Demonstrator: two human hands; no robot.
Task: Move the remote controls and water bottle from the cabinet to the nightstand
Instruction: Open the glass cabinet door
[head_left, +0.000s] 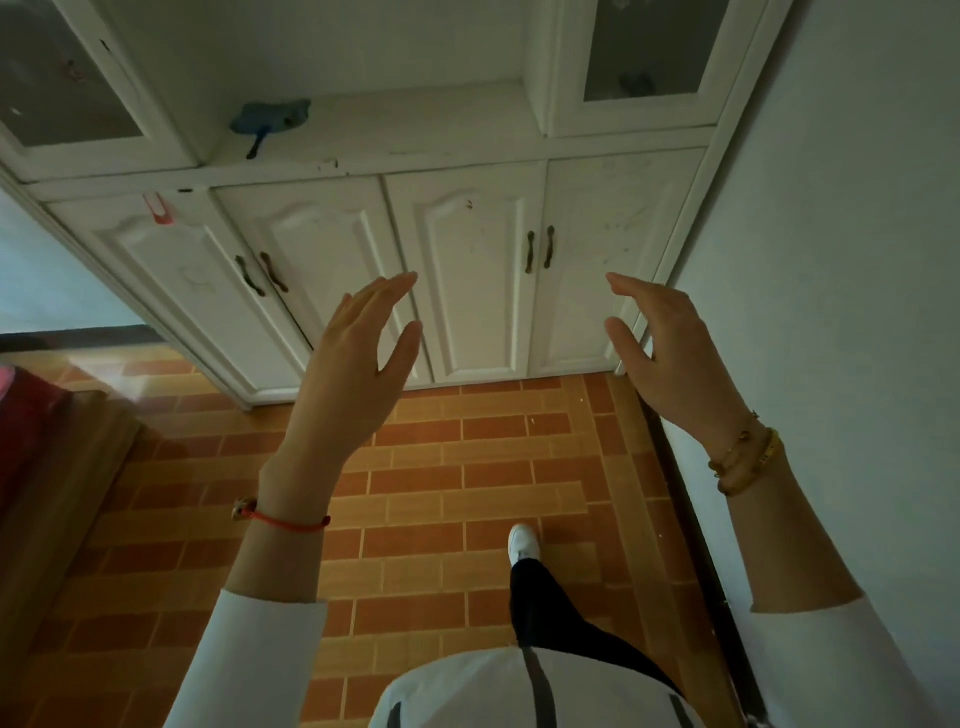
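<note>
Remote controls and water bottle are not visible in the head view: the white cabinet (467, 270) shows four closed lower doors and an open ledge above them, where only a blue cloth-like object (270, 122) lies near the left end. The left hand (358, 364) and right hand (670, 353) are raised before the doors, palms facing each other, fingers spread and holding nothing. The nightstand is also out of sight. As a judgement, the remotes should be light, rigid and easy to pinch across their long sides, while the bottle, heavier if full and possibly slippery, is best wrapped around its middle. The items probably sit behind doors or outside the frame.
</note>
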